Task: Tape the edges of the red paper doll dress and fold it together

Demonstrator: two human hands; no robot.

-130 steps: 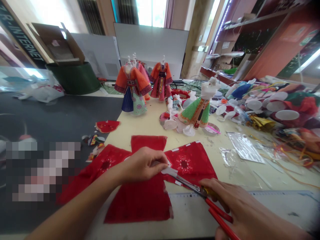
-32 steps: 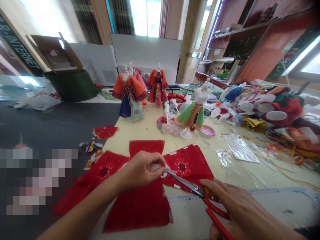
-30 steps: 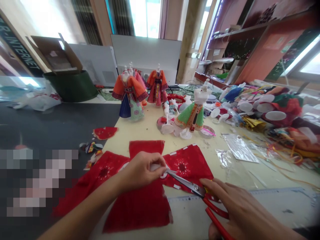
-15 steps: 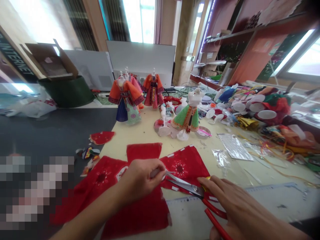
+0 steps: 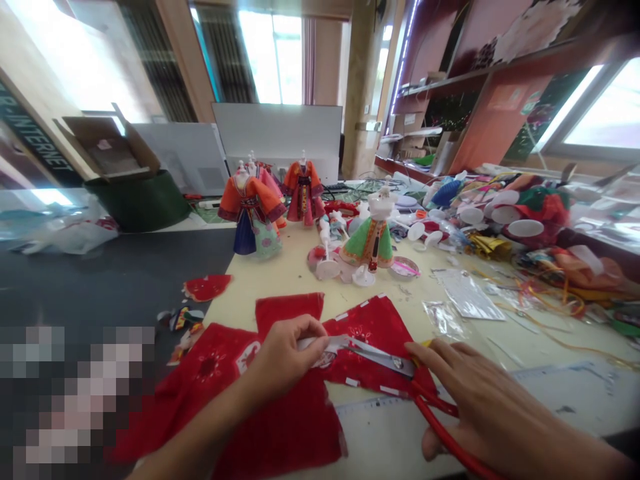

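Note:
My left hand (image 5: 295, 347) is pinched closed over the red cloth, holding a thin whitish strip (image 5: 336, 341), perhaps tape. In my right hand (image 5: 465, 393) is a pair of red-handled scissors (image 5: 393, 363), with its metal blades at the strip. A bit of yellow (image 5: 425, 344) shows by my right fingertips; its kind is unclear. Beneath both hands lies a cross-shaped red cloth piece (image 5: 280, 427) with pale flower patterns. Short white strips (image 5: 390, 391) sit along the edges of its right arm. My left wrist and forearm cover part of the cloth.
Doll forms in robes (image 5: 253, 213) stand at the back, near a green dress form (image 5: 370, 243). A small red cloth piece (image 5: 207, 288) lies left. A clear ruler (image 5: 370, 405) rests by the cloth. Fabric and plastic parts (image 5: 515, 213) are heaped at right.
The scissors' blades have come closer together at the strip, and the handles have shifted. My left hand has barely moved. The whole view has tilted up slightly.

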